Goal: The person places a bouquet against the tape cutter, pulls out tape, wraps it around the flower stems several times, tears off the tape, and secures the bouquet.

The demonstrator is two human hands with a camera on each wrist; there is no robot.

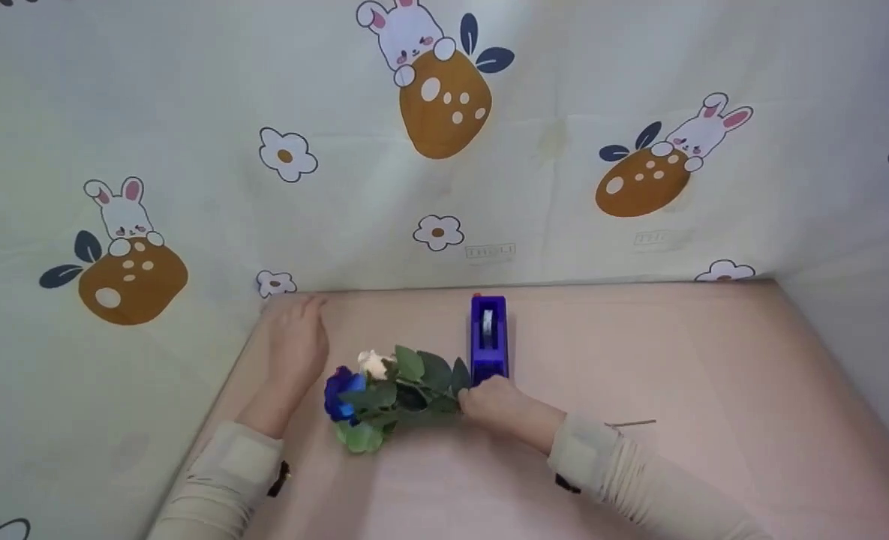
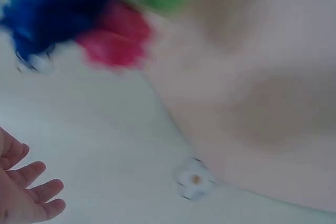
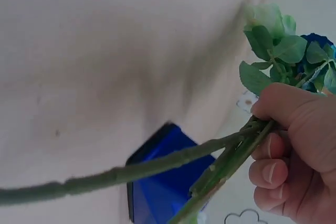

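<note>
Flowers (image 1: 384, 401) lie in a bunch on the pink counter (image 1: 677, 360), and your right hand (image 1: 493, 405) grips their green stems (image 3: 220, 163), fingers curled round them, just in front of the blue tape dispenser (image 1: 488, 337). Your left hand (image 1: 298, 341) rests flat and relaxed on the counter just left of the blooms, holding nothing, near the rabbit-print cloth (image 1: 189, 150).

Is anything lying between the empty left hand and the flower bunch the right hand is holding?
Nothing visible does. The left hand rests open on the table just beside the flower bunch, bare surface between them. The right hand grips the stems; the tape dispenser sits behind it.
</note>
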